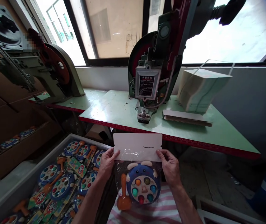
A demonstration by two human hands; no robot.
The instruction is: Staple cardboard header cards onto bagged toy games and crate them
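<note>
Left hand (106,164) and right hand (169,165) each pinch a side of the white card (137,146) atop the bagged toy (138,183), held over the lap, just below the press (150,77) on the green table (193,130).

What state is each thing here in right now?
Left hand: gripping the left edge of the white card.
Right hand: gripping the card's right edge.
White card: flat, sitting on top of the clear bag.
Clear bag: held upright, with a blue toy and an orange hammer inside.
Grey bin: open, heaped with bagged toys.
Press machine: standing on the green table, untouched.
Card stack: piled on the table.
</note>
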